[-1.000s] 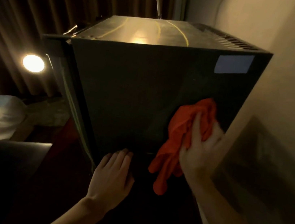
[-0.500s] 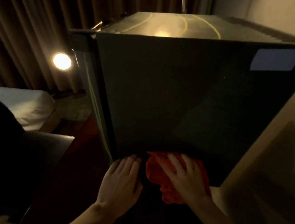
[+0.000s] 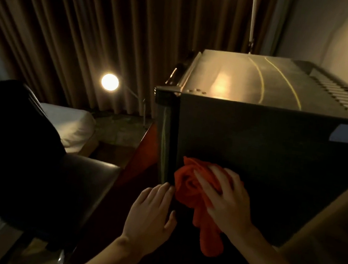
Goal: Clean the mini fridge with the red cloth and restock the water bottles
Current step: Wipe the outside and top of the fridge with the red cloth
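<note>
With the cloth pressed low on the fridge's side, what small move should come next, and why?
Probably sweep the right hand and red cloth rightward along the fridge: they sit at the panel's lower left corner, with dark panel unwiped beside them. The left hand rests flat at the edge.

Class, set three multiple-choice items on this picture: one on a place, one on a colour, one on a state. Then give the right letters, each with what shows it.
1. Where is the cloth?
A. on top of the fridge
B. low on the fridge's dark side, near its left edge
C. on the chair

2. What colour is the cloth?
A. blue
B. white
C. red

3. What is the lamp's state?
A. lit
B. off
C. knocked over

Answers:
1 B: the right hand presses it against the side of the fridge, with the left hand just beside it.
2 C: it shows red-orange under the fingers.
3 A: the lamp glows before the curtain.
</note>
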{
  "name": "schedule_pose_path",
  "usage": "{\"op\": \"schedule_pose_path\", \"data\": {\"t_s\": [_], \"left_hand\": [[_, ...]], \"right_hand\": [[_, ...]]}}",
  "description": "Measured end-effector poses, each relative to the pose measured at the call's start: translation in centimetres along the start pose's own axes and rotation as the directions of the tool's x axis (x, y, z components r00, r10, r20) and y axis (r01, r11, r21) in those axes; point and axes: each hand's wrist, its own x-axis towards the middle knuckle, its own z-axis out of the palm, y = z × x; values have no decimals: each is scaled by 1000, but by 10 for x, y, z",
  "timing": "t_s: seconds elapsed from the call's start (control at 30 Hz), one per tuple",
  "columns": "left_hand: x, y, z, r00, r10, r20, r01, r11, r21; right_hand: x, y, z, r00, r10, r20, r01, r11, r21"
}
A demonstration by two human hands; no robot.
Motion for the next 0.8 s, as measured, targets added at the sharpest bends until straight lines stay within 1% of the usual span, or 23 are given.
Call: {"op": "schedule_pose_path", "data": {"t_s": [0.17,0.33,0.4,0.5,0.57,0.67,0.7,0.77,0.8], "left_hand": [[5,-38,-25,995,-51,-90,44,996,-81],[3,-72,-39,995,-42,-88,32,993,-114],[6,-84,-43,996,-27,-89,16,992,-124],[14,-95,-49,994,25,-111,-40,989,-140],[21,-101,-52,991,58,-121,-76,986,-145],[26,-110,-53,990,87,-108,-103,983,-152],[26,-113,-52,991,94,-98,-108,983,-151],[24,-120,-46,990,107,-91,-119,982,-144],[22,-123,-43,990,110,-90,-122,982,-144]], "right_hand": [[54,-39,-11,992,26,-121,-20,998,53],[109,-68,-18,962,94,-255,-89,996,32],[125,-73,-18,961,113,-251,-117,993,0],[141,-75,-14,970,147,-192,-163,984,-67],[142,-77,-7,974,144,-173,-167,978,-127],[135,-81,8,985,44,-166,-80,973,-216],[133,-82,14,986,13,-168,-50,974,-221],[125,-86,23,985,-15,-170,-24,974,-227],[118,-88,27,990,-23,-137,-11,971,-239]]}}
